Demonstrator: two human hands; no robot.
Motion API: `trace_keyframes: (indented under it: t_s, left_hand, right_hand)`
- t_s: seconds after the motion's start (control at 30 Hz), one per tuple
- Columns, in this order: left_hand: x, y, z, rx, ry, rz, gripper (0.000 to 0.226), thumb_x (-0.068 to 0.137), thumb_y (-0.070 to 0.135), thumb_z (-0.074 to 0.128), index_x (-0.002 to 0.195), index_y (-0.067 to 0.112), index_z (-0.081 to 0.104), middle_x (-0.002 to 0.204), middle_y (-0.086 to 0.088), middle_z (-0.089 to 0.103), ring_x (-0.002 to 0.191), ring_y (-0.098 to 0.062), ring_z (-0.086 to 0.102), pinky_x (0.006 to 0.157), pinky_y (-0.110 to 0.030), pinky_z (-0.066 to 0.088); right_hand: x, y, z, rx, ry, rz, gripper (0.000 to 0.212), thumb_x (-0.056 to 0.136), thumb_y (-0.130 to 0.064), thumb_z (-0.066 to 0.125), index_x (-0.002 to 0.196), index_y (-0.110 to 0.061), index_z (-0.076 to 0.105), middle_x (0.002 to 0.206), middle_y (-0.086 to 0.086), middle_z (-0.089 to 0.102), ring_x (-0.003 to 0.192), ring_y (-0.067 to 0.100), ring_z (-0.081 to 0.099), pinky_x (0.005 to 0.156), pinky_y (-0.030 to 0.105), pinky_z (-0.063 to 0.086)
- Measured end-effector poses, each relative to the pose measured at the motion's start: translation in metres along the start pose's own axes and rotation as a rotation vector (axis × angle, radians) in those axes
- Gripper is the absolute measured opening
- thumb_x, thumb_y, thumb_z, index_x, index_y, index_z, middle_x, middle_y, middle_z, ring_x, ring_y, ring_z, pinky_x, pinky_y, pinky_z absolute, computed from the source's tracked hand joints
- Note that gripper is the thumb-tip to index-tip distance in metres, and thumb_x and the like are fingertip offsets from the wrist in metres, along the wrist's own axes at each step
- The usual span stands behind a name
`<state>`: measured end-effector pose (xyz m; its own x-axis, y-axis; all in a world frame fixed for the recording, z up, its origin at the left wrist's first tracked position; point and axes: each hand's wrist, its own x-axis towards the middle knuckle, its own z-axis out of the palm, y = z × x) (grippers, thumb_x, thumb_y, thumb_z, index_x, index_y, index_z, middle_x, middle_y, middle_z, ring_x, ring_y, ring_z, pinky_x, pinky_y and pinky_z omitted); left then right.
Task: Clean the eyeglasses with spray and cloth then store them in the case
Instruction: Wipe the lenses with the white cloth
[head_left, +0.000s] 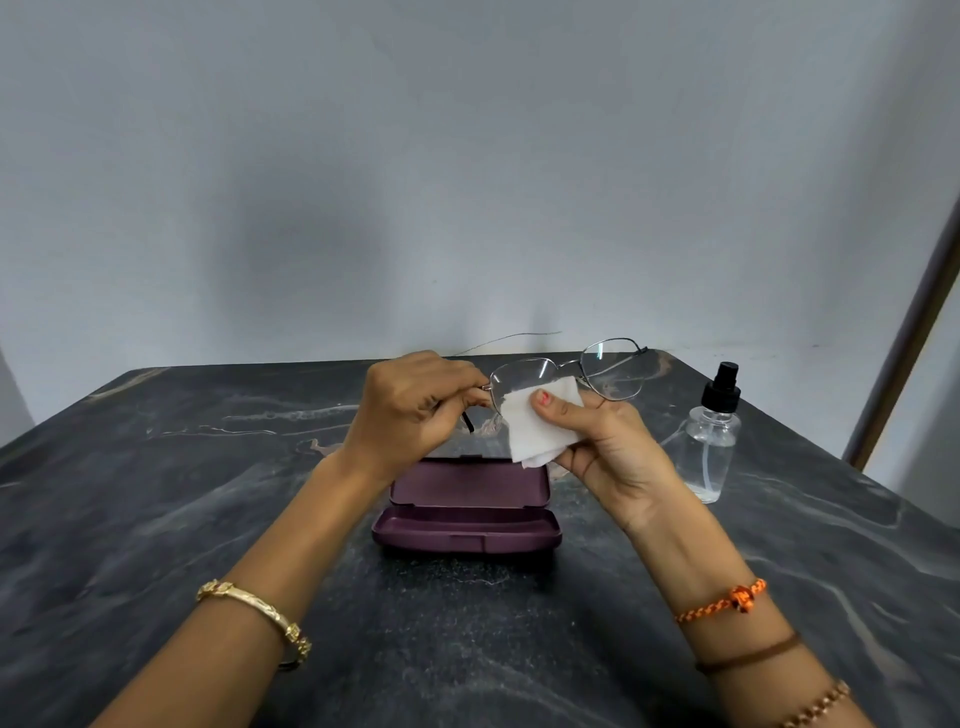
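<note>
The wiping step is on: the left hand is closed around the hinge end and temple of the wire-rimmed eyeglasses, holding them in the air above the open maroon case, while the right hand pinches a folded white cloth over the nearer lens, thumb pressed on top. The spray bottle stands apart on the dark marbled bench to the right. The far lens looks next, which calls for shifting the cloth across, then folding the temples and lowering the glasses into the case tray.
</note>
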<state>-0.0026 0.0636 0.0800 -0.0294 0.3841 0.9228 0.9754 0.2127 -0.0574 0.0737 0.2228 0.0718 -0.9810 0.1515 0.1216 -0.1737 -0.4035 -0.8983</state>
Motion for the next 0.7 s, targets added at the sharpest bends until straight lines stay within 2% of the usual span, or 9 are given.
trace_keyframes:
  t_s: [0.07,0.2,0.3,0.4,0.5,0.53,0.63,0.7]
  left_hand:
    - [0.002,0.000,-0.003,-0.003,0.009,0.005,0.015,0.074,0.008,0.065,0.064,-0.001,0.070,0.061,-0.008,0.070,0.050,-0.017,0.062,0.053,-0.025,0.047]
    - [0.003,0.001,-0.006,0.007,0.011,0.002,0.014,0.074,0.008,0.065,0.065,-0.002,0.070,0.060,-0.008,0.070,0.052,-0.015,0.061,0.054,-0.019,0.046]
    - [0.002,-0.006,-0.015,0.010,0.086,-0.064,0.014,0.075,0.008,0.064,0.068,-0.003,0.071,0.064,-0.010,0.071,0.056,-0.011,0.061,0.054,-0.020,0.048]
    - [0.000,-0.013,-0.023,0.038,0.143,-0.088,0.014,0.075,0.008,0.064,0.069,-0.003,0.071,0.065,-0.011,0.071,0.061,-0.010,0.058,0.053,-0.020,0.047]
    - [-0.002,-0.013,-0.019,0.044,0.112,-0.069,0.018,0.076,0.013,0.065,0.067,-0.002,0.070,0.061,-0.009,0.070,0.058,-0.012,0.056,0.050,-0.026,0.046]
    - [-0.001,-0.013,-0.017,0.037,0.093,-0.064,0.020,0.076,0.014,0.064,0.067,-0.002,0.070,0.061,-0.009,0.070,0.058,-0.012,0.056,0.050,-0.025,0.046]
    - [-0.001,-0.011,-0.013,0.003,0.040,-0.055,0.020,0.075,0.015,0.065,0.066,-0.002,0.071,0.059,-0.008,0.069,0.059,-0.010,0.056,0.054,-0.012,0.044]
    - [-0.003,-0.010,-0.008,-0.019,0.020,-0.052,0.019,0.075,0.014,0.065,0.065,-0.001,0.071,0.058,-0.007,0.069,0.055,-0.009,0.056,0.053,-0.016,0.045]
  right_hand:
    - [0.000,-0.002,-0.002,0.002,-0.017,-0.025,0.026,0.054,-0.008,0.068,0.078,-0.001,0.064,0.064,0.003,0.073,0.063,0.012,0.070,0.048,0.023,0.055]
    - [0.000,-0.001,-0.005,-0.026,-0.027,0.003,0.030,0.055,-0.009,0.068,0.083,0.001,0.065,0.067,0.005,0.074,0.065,0.013,0.070,0.050,0.025,0.056]
    - [0.002,-0.005,-0.013,0.029,0.038,-0.003,0.026,0.057,-0.007,0.066,0.082,0.000,0.064,0.066,0.005,0.074,0.063,0.013,0.070,0.054,0.022,0.057]
    - [0.004,-0.010,-0.025,0.116,0.149,-0.029,0.011,0.071,-0.001,0.062,0.082,0.000,0.062,0.061,0.004,0.073,0.059,0.011,0.070,0.052,0.022,0.057]
    - [0.008,-0.006,-0.026,0.226,0.248,-0.001,0.002,0.080,0.001,0.059,0.079,-0.002,0.059,0.056,0.004,0.071,0.055,0.013,0.069,0.051,0.025,0.058]
    - [0.009,-0.005,-0.024,0.256,0.270,0.010,0.003,0.081,0.000,0.059,0.079,-0.002,0.058,0.056,0.006,0.070,0.055,0.014,0.069,0.051,0.027,0.058]
    - [0.011,-0.006,-0.019,0.387,0.303,0.021,0.005,0.085,-0.002,0.056,0.079,-0.002,0.056,0.055,0.008,0.069,0.053,0.017,0.068,0.049,0.031,0.056]
    - [0.012,-0.009,-0.020,0.474,0.309,0.019,0.007,0.087,-0.005,0.054,0.081,-0.002,0.055,0.052,0.009,0.069,0.049,0.017,0.068,0.048,0.033,0.056]
